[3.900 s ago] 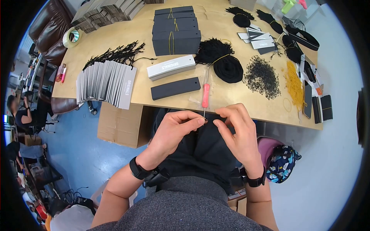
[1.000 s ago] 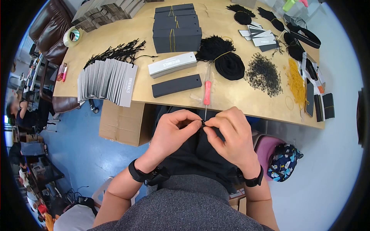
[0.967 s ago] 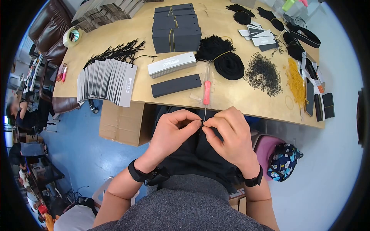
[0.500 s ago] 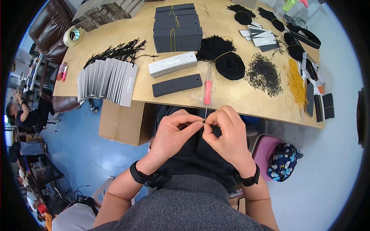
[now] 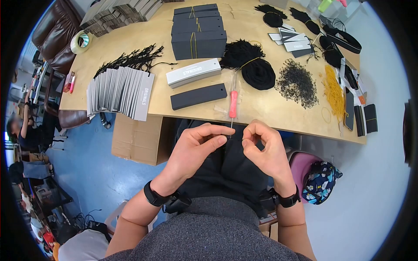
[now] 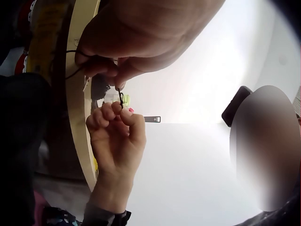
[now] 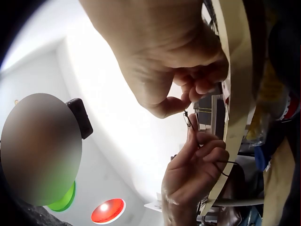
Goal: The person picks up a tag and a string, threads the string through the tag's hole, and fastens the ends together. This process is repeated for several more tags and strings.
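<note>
Head and wrist views: before the table (image 5: 300, 120), your left hand (image 5: 195, 148) is holding a cord (image 7: 229, 162), your right hand (image 5: 269, 152) pinching a pin (image 7: 186, 115), tags (image 5: 117, 93) on the table's left seemingly finished, heaped pins (image 5: 297, 85) remaining.

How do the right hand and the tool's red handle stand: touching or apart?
Apart. The head view shows a plain gap: tabletop is visible between the red handle and the right hand.

Tool handle (image 5: 233, 105) glossy plastic, shaft (image 5: 231, 123) metal; tabletop (image 5: 143, 37) smooth wood; card stack (image 5: 211, 45) matt; cord bundle (image 5: 260, 77) fibrous.
</note>
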A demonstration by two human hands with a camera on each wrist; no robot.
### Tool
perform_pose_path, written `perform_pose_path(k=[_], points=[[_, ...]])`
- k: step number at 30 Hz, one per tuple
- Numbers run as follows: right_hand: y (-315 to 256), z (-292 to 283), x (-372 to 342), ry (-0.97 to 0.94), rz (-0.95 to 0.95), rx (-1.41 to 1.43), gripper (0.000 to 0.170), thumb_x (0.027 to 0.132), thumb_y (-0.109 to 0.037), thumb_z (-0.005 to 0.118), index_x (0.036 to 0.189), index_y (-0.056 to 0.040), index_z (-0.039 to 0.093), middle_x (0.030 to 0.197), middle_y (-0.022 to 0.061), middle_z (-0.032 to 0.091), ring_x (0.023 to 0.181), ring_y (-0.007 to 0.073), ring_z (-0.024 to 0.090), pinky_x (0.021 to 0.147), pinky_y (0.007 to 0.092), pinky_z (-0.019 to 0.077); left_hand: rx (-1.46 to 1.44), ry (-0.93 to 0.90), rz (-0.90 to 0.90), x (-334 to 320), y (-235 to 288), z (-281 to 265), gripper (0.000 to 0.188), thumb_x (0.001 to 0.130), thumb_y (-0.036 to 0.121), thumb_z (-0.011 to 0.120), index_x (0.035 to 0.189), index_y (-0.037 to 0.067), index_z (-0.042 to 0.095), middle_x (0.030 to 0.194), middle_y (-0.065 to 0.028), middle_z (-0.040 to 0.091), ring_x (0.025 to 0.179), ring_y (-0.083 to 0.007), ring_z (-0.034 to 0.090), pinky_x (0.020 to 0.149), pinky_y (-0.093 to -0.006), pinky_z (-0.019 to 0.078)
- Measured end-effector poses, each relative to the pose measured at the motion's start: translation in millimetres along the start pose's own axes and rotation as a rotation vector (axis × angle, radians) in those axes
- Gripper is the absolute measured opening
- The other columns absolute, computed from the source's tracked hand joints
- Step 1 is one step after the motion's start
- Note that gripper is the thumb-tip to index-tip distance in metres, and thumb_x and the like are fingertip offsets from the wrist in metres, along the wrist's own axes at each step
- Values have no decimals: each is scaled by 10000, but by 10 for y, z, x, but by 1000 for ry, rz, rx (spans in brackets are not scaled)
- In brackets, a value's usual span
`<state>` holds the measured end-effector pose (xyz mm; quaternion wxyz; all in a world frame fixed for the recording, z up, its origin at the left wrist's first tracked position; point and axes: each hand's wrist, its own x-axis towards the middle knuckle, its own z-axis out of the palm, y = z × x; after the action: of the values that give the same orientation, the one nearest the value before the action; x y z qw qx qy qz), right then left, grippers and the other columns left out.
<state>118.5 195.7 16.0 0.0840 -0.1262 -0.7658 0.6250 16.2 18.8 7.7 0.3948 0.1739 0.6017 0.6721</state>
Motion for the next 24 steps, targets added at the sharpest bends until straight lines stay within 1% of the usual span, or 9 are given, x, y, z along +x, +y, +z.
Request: perform_pose_path(k=[6, 11, 14, 16, 17, 19, 21, 22, 24], points=[[37, -32, -9, 71, -45, -40, 71, 769, 11, 635, 788, -8, 569, 747, 15, 561, 665, 79, 514, 645, 234, 447, -31, 19, 10, 21, 3, -21, 202, 939, 27, 650, 1130, 2, 710, 962, 13, 667, 849, -46, 565, 760, -205, 465], [60, -240, -6, 205, -24, -237, 69, 779, 21, 640, 779, -5, 576, 758, 31, 570, 644, 84, 524, 609, 230, 448, 162, 74, 64, -14, 78, -231, 210, 923, -8, 655, 1129, -18, 697, 1005, -36, 700, 921, -80, 634, 814, -217, 502], [49, -324, -7, 174, 11, -341, 104, 793, 17, 662, 872, -19, 605, 782, 45, 578, 640, 89, 531, 606, 238, 453, 238, 117, 120, -10, 73, -230, 223, 901, -38, 658, 1120, -15, 695, 987, -49, 708, 913, -96, 655, 790, -223, 519], [-29, -251, 2, 246, -85, -373, 300, 834, -20, 682, 1125, -21, 607, 796, 59, 574, 635, 99, 548, 609, 252, 457, 338, 134, 154, -4, 94, -171, 227, 894, -45, 658, 1116, -13, 695, 984, -50, 710, 904, -98, 662, 778, -226, 524], [-66, -191, -2, 247, -86, -374, 300, 834, -20, 682, 1125, -21, 607, 796, 59, 574, 635, 99, 548, 609, 252, 457, 389, 125, 193, 0, 104, -122, 230, 891, -46, 658, 1116, -12, 692, 977, -55, 712, 897, -98, 665, 771, -229, 527], [-129, -32, -7, -13, 10, 64, 524, 873, -65, 695, 1354, -17, 492, 802, 80, 598, 639, 110, 574, 624, 256, 465, 444, 110, 234, 17, 131, -43, 233, 888, -47, 658, 1116, -11, 690, 970, -59, 714, 890, -98, 668, 765, -232, 530], [-146, 73, 39, -192, 1, 40, 604, 893, -82, 697, 1427, -5, 425, 796, 80, 633, 652, 108, 594, 636, 252, 470, 430, 99, 267, 37, 164, 7, 226, 888, -45, 660, 1111, -15, 687, 957, -62, 717, 879, -97, 672, 762, -232, 532], [-31, 146, 65, -131, -52, 56, 422, 905, -75, 691, 1292, 2, 540, 777, 73, 653, 638, 101, 596, 614, 241, 472, 433, 100, 269, 50, 163, 10, 226, 888, -45, 660, 1111, -15, 687, 957, -62, 717, 879, -97, 672, 762, -232, 532], [-28, 153, 84, -77, -4, 47, 306, 916, -70, 677, 1193, 10, 576, 774, 64, 653, 622, 97, 591, 598, 236, 470, 447, 116, 339, 84, 159, -15, 227, 872, -33, 673, 1096, 5, 693, 970, -65, 704, 881, -109, 668, 743, -235, 526]])
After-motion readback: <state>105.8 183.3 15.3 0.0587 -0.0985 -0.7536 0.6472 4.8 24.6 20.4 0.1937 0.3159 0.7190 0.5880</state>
